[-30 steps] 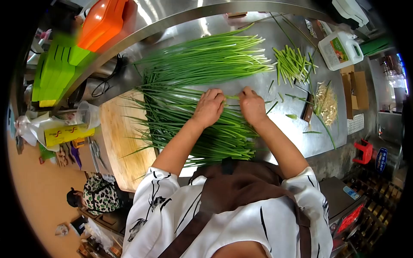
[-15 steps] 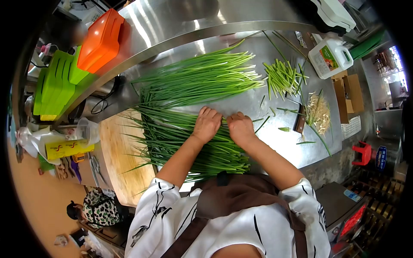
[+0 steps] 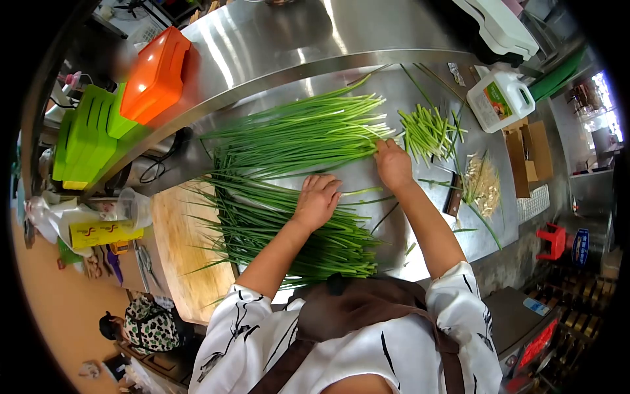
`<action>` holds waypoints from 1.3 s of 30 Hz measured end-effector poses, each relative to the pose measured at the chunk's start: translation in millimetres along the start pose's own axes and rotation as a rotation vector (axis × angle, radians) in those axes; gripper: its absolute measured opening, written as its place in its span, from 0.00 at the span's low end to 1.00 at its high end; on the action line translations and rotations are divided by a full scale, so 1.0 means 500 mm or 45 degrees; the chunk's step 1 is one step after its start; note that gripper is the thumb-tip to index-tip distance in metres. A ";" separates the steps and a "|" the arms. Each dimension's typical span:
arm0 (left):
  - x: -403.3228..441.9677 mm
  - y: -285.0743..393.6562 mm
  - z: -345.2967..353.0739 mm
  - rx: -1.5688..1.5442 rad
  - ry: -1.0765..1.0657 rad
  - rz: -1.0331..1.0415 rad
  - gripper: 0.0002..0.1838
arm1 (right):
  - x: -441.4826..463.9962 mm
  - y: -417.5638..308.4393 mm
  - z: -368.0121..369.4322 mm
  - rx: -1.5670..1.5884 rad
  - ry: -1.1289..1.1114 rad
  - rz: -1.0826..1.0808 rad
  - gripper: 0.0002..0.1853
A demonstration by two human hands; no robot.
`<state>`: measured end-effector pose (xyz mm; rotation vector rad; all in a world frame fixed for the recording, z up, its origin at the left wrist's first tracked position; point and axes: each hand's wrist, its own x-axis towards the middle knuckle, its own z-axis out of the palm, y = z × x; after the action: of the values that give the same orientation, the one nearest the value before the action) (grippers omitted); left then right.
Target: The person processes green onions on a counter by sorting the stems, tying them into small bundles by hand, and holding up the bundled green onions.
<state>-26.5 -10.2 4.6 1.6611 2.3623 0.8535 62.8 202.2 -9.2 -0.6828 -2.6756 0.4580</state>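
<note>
Long green garlic chives lie in an upper bunch (image 3: 308, 125) and a lower bunch (image 3: 295, 236) on the steel table. My left hand (image 3: 317, 200) rests on the top of the lower bunch, its fingers stretched out over the leaves. A pale stalk pokes out to the right of it. Fingers pinched, my right hand (image 3: 394, 164) is at the pale stem ends of the upper bunch; its fingertips are partly hidden. Close by on the right is a heap of short cut stems (image 3: 428, 131). A knife with a brown handle (image 3: 453, 202) lies beyond my right forearm.
A pile of whitish trimmings (image 3: 482, 187) lies near the table's right end. A wooden board (image 3: 184, 243) is at the left, under the leaf tips. At the far right stands a white jug (image 3: 500, 102). A steel shelf (image 3: 275, 43) overhangs the back. Someone sits lower left.
My hands have come apart. The right one moved up and right to the upper bunch's stem ends; the left loosened from a pinch and spread its fingers, shifting slightly down.
</note>
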 end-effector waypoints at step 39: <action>0.004 -0.009 -0.004 -0.120 -0.132 -0.121 0.12 | -0.141 -0.068 0.002 -0.170 -0.363 -0.012 0.05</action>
<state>-32.0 -10.1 4.3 1.5067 2.2751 0.8271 107.2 137.7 -14.1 -0.6876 -2.9988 0.4033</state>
